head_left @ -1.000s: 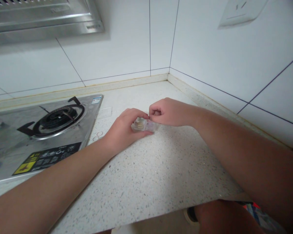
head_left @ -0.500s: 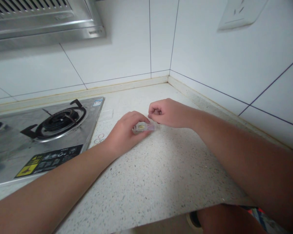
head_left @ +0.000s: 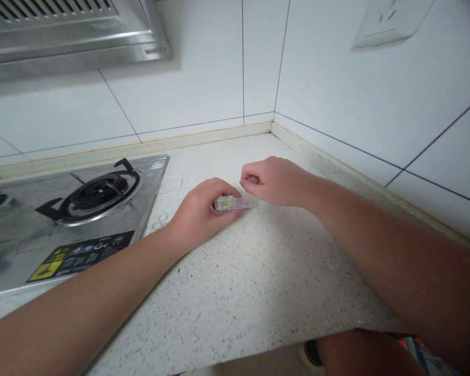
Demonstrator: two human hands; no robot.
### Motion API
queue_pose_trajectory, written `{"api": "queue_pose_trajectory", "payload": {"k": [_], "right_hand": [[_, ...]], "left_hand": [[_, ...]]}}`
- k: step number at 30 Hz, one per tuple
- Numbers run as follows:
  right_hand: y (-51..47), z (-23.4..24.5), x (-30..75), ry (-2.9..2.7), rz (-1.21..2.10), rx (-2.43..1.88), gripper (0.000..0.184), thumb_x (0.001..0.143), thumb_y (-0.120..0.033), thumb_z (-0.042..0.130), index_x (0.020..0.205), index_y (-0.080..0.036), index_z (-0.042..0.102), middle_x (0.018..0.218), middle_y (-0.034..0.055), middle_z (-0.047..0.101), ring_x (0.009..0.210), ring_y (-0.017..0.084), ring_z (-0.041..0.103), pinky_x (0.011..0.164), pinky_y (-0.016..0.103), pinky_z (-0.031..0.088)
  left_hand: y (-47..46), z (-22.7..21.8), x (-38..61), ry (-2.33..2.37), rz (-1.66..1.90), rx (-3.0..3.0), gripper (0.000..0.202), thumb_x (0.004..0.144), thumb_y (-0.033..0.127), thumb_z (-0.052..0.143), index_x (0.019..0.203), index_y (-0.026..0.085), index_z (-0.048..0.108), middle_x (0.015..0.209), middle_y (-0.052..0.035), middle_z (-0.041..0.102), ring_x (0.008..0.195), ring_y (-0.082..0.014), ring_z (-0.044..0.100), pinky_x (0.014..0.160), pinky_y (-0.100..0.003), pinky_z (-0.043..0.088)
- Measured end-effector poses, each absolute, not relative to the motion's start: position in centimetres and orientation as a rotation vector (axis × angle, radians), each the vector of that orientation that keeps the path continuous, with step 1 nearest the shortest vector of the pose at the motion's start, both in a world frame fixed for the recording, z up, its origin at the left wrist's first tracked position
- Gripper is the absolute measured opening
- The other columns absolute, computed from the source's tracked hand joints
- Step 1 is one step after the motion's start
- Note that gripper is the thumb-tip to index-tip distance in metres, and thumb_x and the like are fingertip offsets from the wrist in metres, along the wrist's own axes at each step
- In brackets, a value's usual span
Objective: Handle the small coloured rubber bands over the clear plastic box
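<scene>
My left hand point(head_left: 206, 209) rests on the counter, thumb and fingers closed around the sides of a small clear plastic box point(head_left: 235, 202). Inside the box lie tiny yellow things and pinkish-purple things in separate parts; they look like small rubber bands, but are too small to be sure. Just past the box's right end, my right hand point(head_left: 272, 180) is held with its fingers curled into a pinch. What those fingertips hold, if anything, cannot be made out. To the left of my left hand, several thin reddish and dark rings point(head_left: 160, 221) lie on the counter.
A flat clear plastic piece point(head_left: 172, 184) lies beside the gas hob point(head_left: 97, 235), which takes up the left side. The speckled counter point(head_left: 235, 292) ends in a corner of white tiled walls. Above the hob hangs a metal range hood point(head_left: 133, 44). A wall socket point(head_left: 391, 23) sits upper right.
The view has shifted very slightly. Both hands stay almost in place, and the box is still in my left hand, with its right end a little farther from my right fingers.
</scene>
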State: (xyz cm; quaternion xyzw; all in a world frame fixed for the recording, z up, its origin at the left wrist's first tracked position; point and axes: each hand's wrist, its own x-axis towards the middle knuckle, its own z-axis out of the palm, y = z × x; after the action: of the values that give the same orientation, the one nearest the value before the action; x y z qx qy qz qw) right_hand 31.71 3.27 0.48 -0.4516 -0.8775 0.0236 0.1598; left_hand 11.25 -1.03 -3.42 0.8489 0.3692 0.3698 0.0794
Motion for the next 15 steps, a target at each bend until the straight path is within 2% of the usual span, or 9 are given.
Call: {"api": "queue_pose_trajectory", "payload": {"k": [15], "right_hand": [[3.66,0.01,31.76,-2.456,0.019,-1.262,0.021,0.087,-0.033,0.052,0.085,-0.023,0.07,0.078,0.0015,0.07,0.065,0.014,0.055,0.059,0.028,0.029]], "left_hand": [[-0.91,-3.64,11.15,1.019,1.199,2.568,0.016,0.085,0.027,0.074,0.096,0.019,0.066,0.093,-0.003,0.07,0.087,-0.0159,0.063,0.079,-0.03,0.048]]}}
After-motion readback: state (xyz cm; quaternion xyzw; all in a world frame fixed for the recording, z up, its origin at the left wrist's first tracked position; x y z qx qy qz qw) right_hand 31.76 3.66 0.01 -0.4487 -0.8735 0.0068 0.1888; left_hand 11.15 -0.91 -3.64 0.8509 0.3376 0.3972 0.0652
